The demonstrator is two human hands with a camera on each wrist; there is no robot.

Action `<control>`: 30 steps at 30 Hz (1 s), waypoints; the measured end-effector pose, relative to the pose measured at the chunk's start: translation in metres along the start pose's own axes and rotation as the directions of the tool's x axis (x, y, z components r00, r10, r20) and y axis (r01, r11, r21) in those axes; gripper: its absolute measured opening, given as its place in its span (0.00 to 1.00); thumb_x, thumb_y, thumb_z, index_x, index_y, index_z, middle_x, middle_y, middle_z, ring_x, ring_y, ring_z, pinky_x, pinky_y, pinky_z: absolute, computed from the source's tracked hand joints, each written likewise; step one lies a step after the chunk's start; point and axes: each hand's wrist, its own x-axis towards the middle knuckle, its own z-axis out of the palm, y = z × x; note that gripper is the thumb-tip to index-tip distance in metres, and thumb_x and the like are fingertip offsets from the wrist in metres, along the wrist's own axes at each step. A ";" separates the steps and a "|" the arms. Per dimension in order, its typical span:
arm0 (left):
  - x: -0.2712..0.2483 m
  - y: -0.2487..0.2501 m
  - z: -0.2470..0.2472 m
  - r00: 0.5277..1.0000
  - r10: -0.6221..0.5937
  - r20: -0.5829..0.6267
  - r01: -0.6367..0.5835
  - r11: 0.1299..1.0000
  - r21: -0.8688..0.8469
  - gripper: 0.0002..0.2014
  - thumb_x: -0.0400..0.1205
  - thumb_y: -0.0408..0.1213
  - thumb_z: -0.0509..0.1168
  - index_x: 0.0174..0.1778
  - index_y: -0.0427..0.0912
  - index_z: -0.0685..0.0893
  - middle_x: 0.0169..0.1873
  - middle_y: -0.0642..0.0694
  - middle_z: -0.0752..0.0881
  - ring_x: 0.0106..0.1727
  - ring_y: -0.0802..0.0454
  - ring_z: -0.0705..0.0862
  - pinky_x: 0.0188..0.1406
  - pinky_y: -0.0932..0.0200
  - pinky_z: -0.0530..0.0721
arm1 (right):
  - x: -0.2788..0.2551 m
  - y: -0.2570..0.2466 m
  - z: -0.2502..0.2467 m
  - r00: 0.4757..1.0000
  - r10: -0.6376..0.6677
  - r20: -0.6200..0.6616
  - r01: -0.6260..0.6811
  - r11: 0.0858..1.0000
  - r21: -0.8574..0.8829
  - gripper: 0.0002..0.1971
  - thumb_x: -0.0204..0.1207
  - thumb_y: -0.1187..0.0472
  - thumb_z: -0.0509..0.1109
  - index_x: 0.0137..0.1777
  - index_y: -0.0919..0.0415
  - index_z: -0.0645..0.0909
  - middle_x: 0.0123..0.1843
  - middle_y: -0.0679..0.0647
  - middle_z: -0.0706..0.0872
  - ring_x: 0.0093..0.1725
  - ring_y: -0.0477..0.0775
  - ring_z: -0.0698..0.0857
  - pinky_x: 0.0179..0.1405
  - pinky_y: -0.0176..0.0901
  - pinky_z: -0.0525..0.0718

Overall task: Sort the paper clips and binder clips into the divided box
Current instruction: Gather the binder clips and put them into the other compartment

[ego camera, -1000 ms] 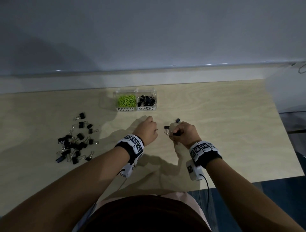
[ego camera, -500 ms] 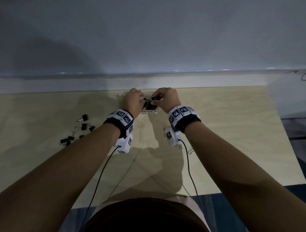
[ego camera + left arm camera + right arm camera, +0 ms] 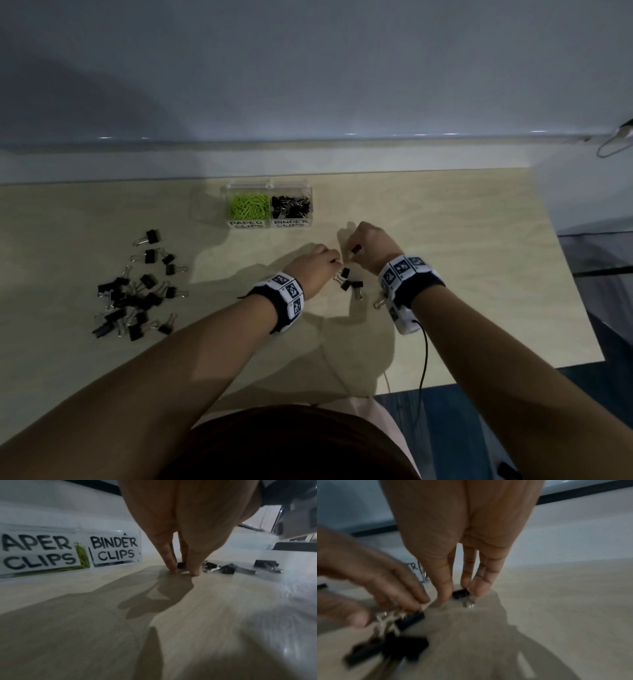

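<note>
The clear divided box (image 3: pixel 269 186) stands at the back of the table, with green paper clips (image 3: pixel 248 205) in its left half and black binder clips (image 3: pixel 291 207) in its right half. My left hand (image 3: pixel 334 265) is down on the table, and its fingertips (image 3: pixel 172 568) pinch a small black binder clip (image 3: pixel 181 565). Just right of it, my right hand (image 3: pixel 352 251) pinches another black binder clip (image 3: pixel 460 594) between thumb and fingers. A few loose binder clips (image 3: pixel 351 284) lie between my wrists.
A pile of several black binder clips (image 3: pixel 137 294) lies at the table's left. The labels PAPER CLIPS and BINDER CLIPS (image 3: pixel 115 551) face me. The table's right edge (image 3: pixel 565 274) is close to my right arm. A wall runs behind the box.
Half a second ago both hands were over the box's binder clip half. They have come back toward me and are down on the small group of clips in the middle of the table.
</note>
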 end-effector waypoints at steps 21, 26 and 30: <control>0.006 0.030 0.006 0.979 -0.152 0.134 0.187 0.931 -0.314 0.26 0.78 0.33 0.68 0.73 0.47 0.73 0.60 0.41 0.70 0.53 0.42 0.81 0.53 0.52 0.81 | -0.092 0.054 0.039 1.000 0.010 0.004 -0.010 0.988 0.155 0.08 0.64 0.66 0.77 0.44 0.58 0.88 0.49 0.54 0.84 0.42 0.57 0.85 0.47 0.40 0.82; 0.001 0.030 0.005 0.990 -0.141 0.025 0.143 0.955 -0.260 0.13 0.79 0.38 0.69 0.58 0.41 0.81 0.54 0.43 0.73 0.49 0.43 0.79 0.45 0.57 0.75 | -0.092 0.049 0.045 0.996 0.005 -0.084 0.011 0.982 0.186 0.07 0.62 0.71 0.73 0.38 0.60 0.86 0.44 0.57 0.83 0.39 0.60 0.84 0.42 0.47 0.84; 0.000 0.027 0.006 0.982 -0.187 0.019 0.185 0.948 -0.260 0.13 0.78 0.40 0.70 0.54 0.39 0.78 0.56 0.43 0.73 0.51 0.44 0.78 0.44 0.59 0.69 | -0.087 0.043 0.044 0.996 0.007 -0.087 0.011 0.977 0.214 0.07 0.60 0.71 0.74 0.37 0.61 0.83 0.41 0.56 0.81 0.37 0.59 0.82 0.39 0.44 0.82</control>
